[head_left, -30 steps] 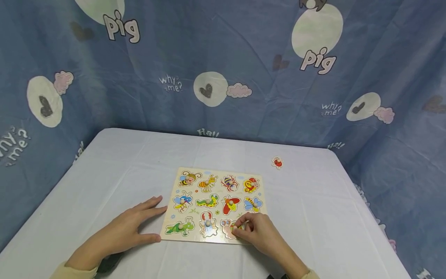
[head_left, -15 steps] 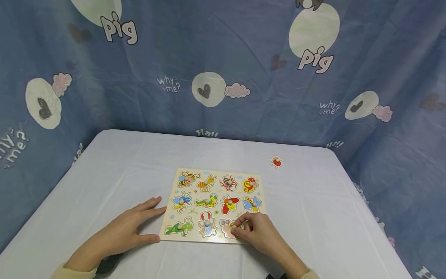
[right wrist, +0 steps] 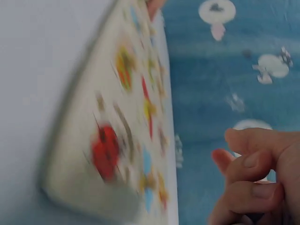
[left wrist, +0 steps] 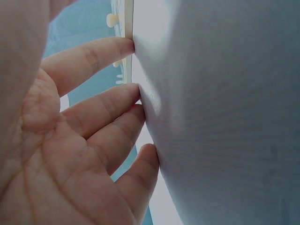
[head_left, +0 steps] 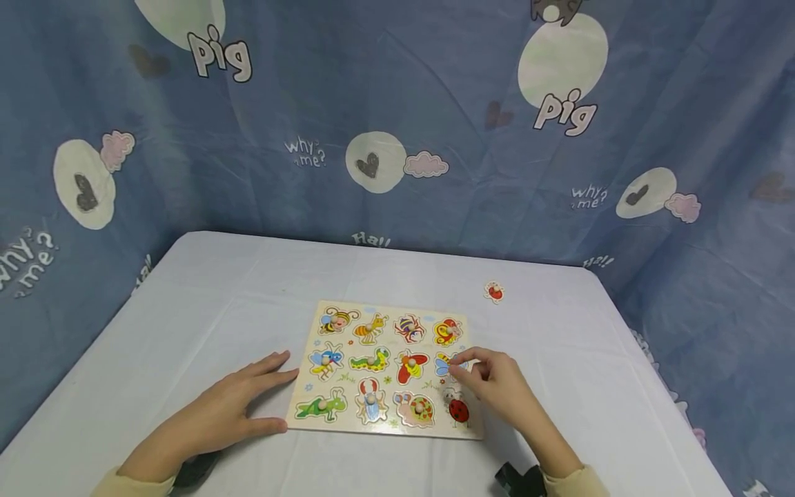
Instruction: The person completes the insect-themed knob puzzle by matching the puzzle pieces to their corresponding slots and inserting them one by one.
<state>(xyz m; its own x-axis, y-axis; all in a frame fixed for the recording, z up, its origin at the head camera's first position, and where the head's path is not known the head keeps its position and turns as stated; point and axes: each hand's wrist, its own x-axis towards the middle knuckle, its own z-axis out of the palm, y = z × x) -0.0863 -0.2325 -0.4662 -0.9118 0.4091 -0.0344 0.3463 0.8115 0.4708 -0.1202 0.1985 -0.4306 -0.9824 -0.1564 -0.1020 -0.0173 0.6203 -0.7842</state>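
A wooden peg puzzle board printed with insects lies on the table, most of its pieces seated and topped by small round knobs. My left hand rests beside its left edge, fingers spread, fingertips on the cloth at the board's side in the left wrist view. Over the board's right side hovers my right hand, loosely bent, holding nothing and partly covering the dragonfly piece. The snail piece sits in the bottom row. To its right, a knobless ladybug picture shows. A loose ladybug piece lies beyond the board.
A white cloth covers the table, its far edge meeting a blue patterned curtain. Dark wrist gear shows under the right sleeve.
My right hand has let go of the snail piece's knob and moved up and right. The snail piece and ladybug picture are now uncovered. My left hand stays in place.
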